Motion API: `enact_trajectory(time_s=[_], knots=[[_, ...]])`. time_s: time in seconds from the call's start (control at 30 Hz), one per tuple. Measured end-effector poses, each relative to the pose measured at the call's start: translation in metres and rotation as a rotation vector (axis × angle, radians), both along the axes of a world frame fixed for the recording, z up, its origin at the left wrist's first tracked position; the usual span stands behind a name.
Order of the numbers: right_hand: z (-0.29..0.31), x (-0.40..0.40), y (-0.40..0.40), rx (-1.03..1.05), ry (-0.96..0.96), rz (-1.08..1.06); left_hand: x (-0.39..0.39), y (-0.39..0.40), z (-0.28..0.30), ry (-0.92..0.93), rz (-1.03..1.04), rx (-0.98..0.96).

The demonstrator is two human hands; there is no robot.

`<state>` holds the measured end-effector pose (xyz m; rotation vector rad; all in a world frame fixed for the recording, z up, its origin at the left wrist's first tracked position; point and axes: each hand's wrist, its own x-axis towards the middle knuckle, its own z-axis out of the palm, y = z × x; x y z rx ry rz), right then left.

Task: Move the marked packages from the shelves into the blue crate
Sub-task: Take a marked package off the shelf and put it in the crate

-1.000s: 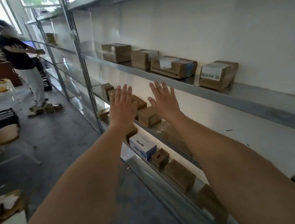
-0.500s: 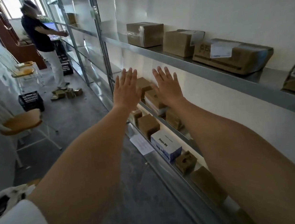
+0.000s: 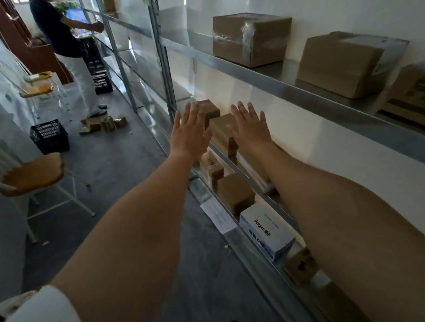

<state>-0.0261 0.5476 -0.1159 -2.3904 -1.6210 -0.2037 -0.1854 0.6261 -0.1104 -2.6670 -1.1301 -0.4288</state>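
Grey concrete floor (image 3: 120,168) runs along a wall of metal shelves (image 3: 289,88), seen from the head camera. Nearest, on the low shelf, lie a small brown carton (image 3: 301,265), then a blue and white box (image 3: 266,231), then another brown box (image 3: 235,193) with a white sheet of paper (image 3: 218,215) at the shelf edge. Both bare arms stretch forward over these.

Further out, the left hand (image 3: 189,134) and right hand (image 3: 250,126) are held flat, fingers spread wide, palms away from the camera, a little apart from each other. They hold nothing and, as far as I can tell, touch nothing. Between and just beyond them sits a brown package (image 3: 223,132) on the middle shelf, with a second brown package (image 3: 210,110) behind it.

My reading is that the reach toward a package is under way and nothing has been picked. Next the hands would need to close on the two sides of the box between them and lift it clear of the shelf. Whether it carries a mark I cannot tell.

Higher up, larger cartons (image 3: 250,38) rest on the upper shelf. Far down the aisle a dark crate (image 3: 49,136) stands on the floor beyond a wooden chair (image 3: 33,172); its colour is unclear. Another person (image 3: 67,45) works at the shelves.
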Motion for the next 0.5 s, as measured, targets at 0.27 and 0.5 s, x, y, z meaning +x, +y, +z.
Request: enact_trajectory(time_s=[0.27,0.5], knots=[[-0.019,0.041,0.132,-0.068,0.07,-0.006,0.036,0.131,-0.011,-0.019,-0.002,-0.058],[-0.038,0.055,0.228,-0.116,0.089,-0.079,0.057,0.236,-0.029,0.087,-0.123,-0.043]])
